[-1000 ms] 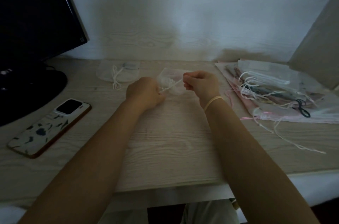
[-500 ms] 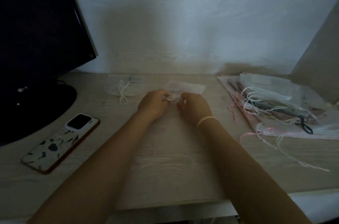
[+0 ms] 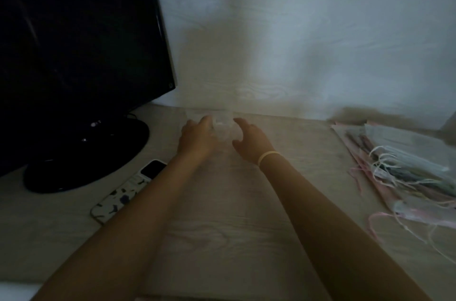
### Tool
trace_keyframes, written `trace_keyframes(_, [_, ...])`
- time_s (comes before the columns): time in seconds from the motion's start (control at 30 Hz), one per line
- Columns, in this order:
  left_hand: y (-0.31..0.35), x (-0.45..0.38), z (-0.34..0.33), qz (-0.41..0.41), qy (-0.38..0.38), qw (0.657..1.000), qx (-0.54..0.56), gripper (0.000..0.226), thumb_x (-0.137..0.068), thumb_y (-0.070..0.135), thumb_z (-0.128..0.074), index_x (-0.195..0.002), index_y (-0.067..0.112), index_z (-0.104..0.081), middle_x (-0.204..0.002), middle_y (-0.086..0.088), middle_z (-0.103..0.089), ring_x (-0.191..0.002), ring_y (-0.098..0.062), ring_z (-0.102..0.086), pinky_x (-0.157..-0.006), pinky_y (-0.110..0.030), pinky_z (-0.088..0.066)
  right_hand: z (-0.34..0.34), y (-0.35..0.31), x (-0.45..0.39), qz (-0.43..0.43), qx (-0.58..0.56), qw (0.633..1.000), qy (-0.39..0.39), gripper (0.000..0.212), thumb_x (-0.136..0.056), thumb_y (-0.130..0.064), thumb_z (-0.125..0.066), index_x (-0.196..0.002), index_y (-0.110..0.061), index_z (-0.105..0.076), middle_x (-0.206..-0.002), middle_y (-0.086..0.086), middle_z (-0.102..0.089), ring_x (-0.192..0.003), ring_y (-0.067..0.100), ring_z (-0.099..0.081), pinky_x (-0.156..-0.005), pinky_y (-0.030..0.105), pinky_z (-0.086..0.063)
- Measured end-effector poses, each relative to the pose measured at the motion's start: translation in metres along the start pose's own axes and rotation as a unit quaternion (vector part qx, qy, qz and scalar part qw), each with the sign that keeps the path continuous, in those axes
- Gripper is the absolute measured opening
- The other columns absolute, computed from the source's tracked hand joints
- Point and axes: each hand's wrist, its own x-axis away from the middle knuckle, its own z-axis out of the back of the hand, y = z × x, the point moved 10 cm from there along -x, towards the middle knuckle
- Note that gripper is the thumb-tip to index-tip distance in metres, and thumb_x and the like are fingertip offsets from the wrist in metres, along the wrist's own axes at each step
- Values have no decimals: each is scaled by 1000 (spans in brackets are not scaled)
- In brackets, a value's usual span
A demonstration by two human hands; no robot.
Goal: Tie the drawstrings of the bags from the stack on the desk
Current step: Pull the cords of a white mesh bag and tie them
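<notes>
Both arms reach far across the counter [image 3: 222, 221] toward the wall. A small see-through bag [image 3: 223, 128] sits near the back edge, between the two hands, and it looks blurry. The left hand [image 3: 197, 137] is touching the bag's left side with its fingers around it, but I cannot tell if its grip is tight on the bag. The right hand [image 3: 249, 140] is just beside the bag with fingers spread apart, holding nothing. A pale band [image 3: 267, 156] is on the right wrist. The stack of bags [image 3: 404, 167] with loose strings lies on the right. A phone [image 3: 128, 192] lies by the black monitor [image 3: 74, 53] on the left
</notes>
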Motion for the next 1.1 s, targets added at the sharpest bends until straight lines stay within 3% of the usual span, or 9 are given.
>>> trace_keyframes(0.13, [25, 10, 18, -29, 89, 995, 45, 28, -87, 22, -50, -109, 18, -66, -107, -8, -66, -91, -27, -63, -76, -39, -55, 27, 12, 16, -12, -1, 998, 65, 28, -88, -21, -56, -114, -16, -64, -115, 13, -57, -106, 30, -57, -91, 33, -44])
trace_keyframes(0.23, [90, 26, 22, -107, 152, 978, 99, 25, -84, 29, -48, -82, 15, -69, -74, -3, -66, -69, -24, -60, -61, -41, -52, 95, 39, 54, -26, -19, 967, 253, 15, -85, -17, -54, -89, -9, -66, -92, 11, -64, -84, 29, -59, -70, 32, -45])
trace_keyframes(0.4, [210, 47, -39, -205, 57, 972, 100, 18, -87, 25, -54, -87, 17, -69, -86, -3, -67, -80, -25, -62, -68, -37, -52, 199, 139, 133, -103, 29, 897, 430, 16, -77, -13, -55, -88, -9, -67, -90, 15, -65, -87, 36, -59, -70, 39, -45])
trace_keyframes(0.5, [271, 65, -92, -246, -40, 964, 89, 31, -86, 23, -57, -115, 21, -66, -114, -4, -61, -104, -23, -59, -84, -29, -47, 227, 208, 161, -186, 126, 890, 397, 29, -77, -13, -49, -98, -10, -68, -101, 16, -65, -103, 36, -53, -83, 40, -39])
trace_keyframes(0.63, [329, 85, -155, -261, -165, 941, 139, 51, -85, 20, -60, -135, 23, -54, -125, 3, -56, -113, -16, -55, -92, -26, -43, 223, 286, 176, -274, 183, 911, 247, 46, -87, -8, -48, -132, -16, -49, -131, 10, -52, -122, 31, -43, -98, 42, -37])
trace_keyframes(0.77, [337, 76, -202, -151, -255, 932, 208, 57, -87, 18, -62, -141, 19, -46, -131, 3, -52, -120, -19, -53, -98, -31, -44, 219, 317, 176, -270, 176, 927, 190, 29, -86, -13, -54, -114, -13, -63, -113, 12, -64, -108, 32, -56, -91, 39, -50])
trace_keyframes(0.9, [332, 61, -200, -95, -172, 945, 263, 46, -86, 23, -64, -130, 19, -51, -120, 2, -59, -106, -19, -57, -90, -31, -47, 233, 310, 179, -231, 89, 934, 257, 19, -87, -12, -54, -91, -9, -72, -95, 13, -69, -92, 32, -62, -78, 34, -53])
trace_keyframes(1.03, [304, 45, -184, -29, -95, 944, 316, 51, -82, 20, -65, -130, 15, -48, -121, -6, -60, -106, -25, -60, -87, -31, -49, 233, 271, 164, -129, 16, 950, 286, 17, -88, -12, -60, -93, -5, -74, -98, 15, -69, -92, 32, -62, -80, 32, -48])
trace_keyframes(1.1, [285, 40, -170, -26, -74, 943, 323, 39, -82, 15, -63, -119, 15, -52, -110, -8, -64, -91, -26, -63, -71, -26, -49, 223, 244, 151, -86, -4, 954, 289, 15, -87, -13, -62, -91, -4, -74, -95, 17, -70, -88, 32, -63, -79, 34, -47])
